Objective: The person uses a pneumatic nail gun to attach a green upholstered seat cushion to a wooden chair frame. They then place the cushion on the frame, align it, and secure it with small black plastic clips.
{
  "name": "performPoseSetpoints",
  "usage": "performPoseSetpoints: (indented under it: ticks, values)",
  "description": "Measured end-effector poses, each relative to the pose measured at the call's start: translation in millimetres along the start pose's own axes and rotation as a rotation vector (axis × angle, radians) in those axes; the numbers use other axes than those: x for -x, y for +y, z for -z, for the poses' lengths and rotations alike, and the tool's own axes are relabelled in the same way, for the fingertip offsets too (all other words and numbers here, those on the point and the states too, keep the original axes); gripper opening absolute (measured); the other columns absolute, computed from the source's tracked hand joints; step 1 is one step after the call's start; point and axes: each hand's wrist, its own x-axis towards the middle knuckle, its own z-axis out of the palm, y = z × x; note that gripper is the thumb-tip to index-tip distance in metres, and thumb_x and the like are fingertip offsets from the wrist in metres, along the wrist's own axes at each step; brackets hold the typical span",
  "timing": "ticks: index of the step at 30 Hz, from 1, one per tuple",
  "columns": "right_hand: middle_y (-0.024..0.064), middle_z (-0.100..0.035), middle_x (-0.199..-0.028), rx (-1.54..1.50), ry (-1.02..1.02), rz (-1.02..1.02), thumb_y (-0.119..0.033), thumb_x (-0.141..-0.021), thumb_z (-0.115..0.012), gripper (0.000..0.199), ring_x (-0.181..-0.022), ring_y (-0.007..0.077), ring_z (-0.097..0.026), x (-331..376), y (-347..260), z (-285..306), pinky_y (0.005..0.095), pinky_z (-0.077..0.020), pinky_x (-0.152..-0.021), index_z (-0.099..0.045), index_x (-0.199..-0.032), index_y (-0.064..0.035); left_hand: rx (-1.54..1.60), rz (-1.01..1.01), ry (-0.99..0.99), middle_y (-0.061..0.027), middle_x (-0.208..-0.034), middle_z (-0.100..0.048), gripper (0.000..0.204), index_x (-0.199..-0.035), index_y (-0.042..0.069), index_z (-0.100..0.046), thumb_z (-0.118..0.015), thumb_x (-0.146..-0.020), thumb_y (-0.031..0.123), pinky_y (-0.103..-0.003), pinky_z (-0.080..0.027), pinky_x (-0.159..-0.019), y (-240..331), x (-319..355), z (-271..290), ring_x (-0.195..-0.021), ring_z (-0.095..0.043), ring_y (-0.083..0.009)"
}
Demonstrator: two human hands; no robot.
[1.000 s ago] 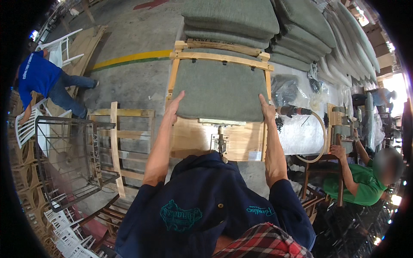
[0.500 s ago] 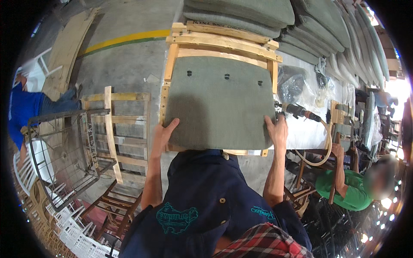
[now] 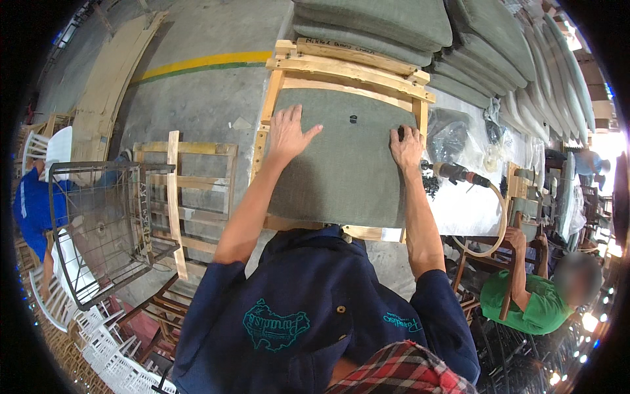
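Note:
A grey-green upholstered panel (image 3: 341, 171), shaped like a chair seat or back cushion, lies flat in a light wooden frame (image 3: 351, 70) in front of my body. One small black mark (image 3: 353, 119) shows near its far edge. My left hand (image 3: 289, 134) rests on the panel's far left part, palm down, fingers stretched and thumb out to the side. On the far right edge lies my right hand (image 3: 407, 148), its fingers slightly bent and apart against the fabric. Neither hand grips the panel. Right beside my right wrist lies a power tool (image 3: 454, 172) with a pale hose (image 3: 502, 220).
Stacks of similar grey-green cushions (image 3: 374, 29) stand behind the frame and at the far right. Clear plastic wrap (image 3: 453, 131) lies by the tool. A wooden pallet (image 3: 203, 180) and wire cage (image 3: 98, 226) are at left. People in green (image 3: 525, 299) and blue (image 3: 39, 203) work nearby.
Both hands have moved from the panel's near side edges to its far part. The two outer black marks, visible before, are now covered by the hands.

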Motion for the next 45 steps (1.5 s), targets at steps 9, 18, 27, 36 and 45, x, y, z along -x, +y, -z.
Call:
performPoseSetpoints:
  ticks: [9,18,27,36,45]
  values:
    - [0.019,-0.065,-0.114,0.006,0.034,-0.005,-0.041,-0.088,-0.067,0.044,-0.112,0.0392,-0.057,-3.1,-4.7,5.3,0.0516,-0.0447,-0.098,-0.072,-0.107,-0.0021,0.016,0.012,0.068,-0.0163,-0.12,-0.063,0.063,-0.12,0.0,-0.068,-0.068,-0.091,0.056,-0.046,-0.042,-0.105,1.6,-15.1,-6.3,-0.117,-0.054,-0.0345]
    - [0.0231,-0.063,-0.115,0.007,0.101,0.058,-0.045,-0.087,-0.071,0.06,-0.112,0.0413,-0.057,-3.1,-21.4,2.7,0.0529,-0.0443,-0.097,-0.062,-0.12,0.0043,0.019,0.061,0.076,-0.0138,-0.12,-0.063,0.056,-0.117,0.002,-0.07,-0.069,-0.09,0.052,-0.046,-0.04,-0.106,-0.8,-18.0,-12.2,-0.117,-0.053,-0.0318]
    - [0.0249,-0.065,-0.111,-0.023,-0.026,0.223,-0.042,-0.089,-0.07,0.046,-0.11,0.0435,-0.059,-12.2,-112.8,-37.1,0.0523,-0.0458,-0.098,-0.069,-0.104,0.0022,0.051,0.052,0.014,-0.0209,-0.135,-0.059,0.062,-0.127,-0.002,-0.064,-0.062,-0.094,0.05,-0.051,-0.036,-0.114,5.7,-10.5,-16.4,-0.13,-0.049,-0.037]
    - [0.0238,-0.065,-0.101,-0.127,0.031,0.243,-0.027,-0.09,-0.067,0.032,-0.099,0.0422,-0.062,-18.0,-106.9,-54.9,0.0511,-0.0489,-0.088,-0.065,-0.1,0.0039,0.129,0.105,-0.068,-0.0189,-0.155,-0.043,0.073,-0.15,-0.001,-0.045,-0.055,-0.099,0.051,-0.051,-0.023,-0.123,2.1,5.9,-15.8,-0.148,-0.031,-0.035]
    - [0.0338,-0.055,-0.13,-0.165,0.018,0.226,-0.038,-0.089,-0.073,0.06,-0.121,0.0489,-0.054,6.3,-67.6,-36.8,0.0515,-0.0445,-0.103,-0.06,-0.122,0.0101,0.141,0.194,-0.109,-0.0174,-0.158,-0.04,0.081,-0.15,-0.001,-0.045,-0.057,-0.096,0.058,-0.059,-0.028,-0.118,7.7,42.5,8.7,-0.15,-0.028,-0.0354]
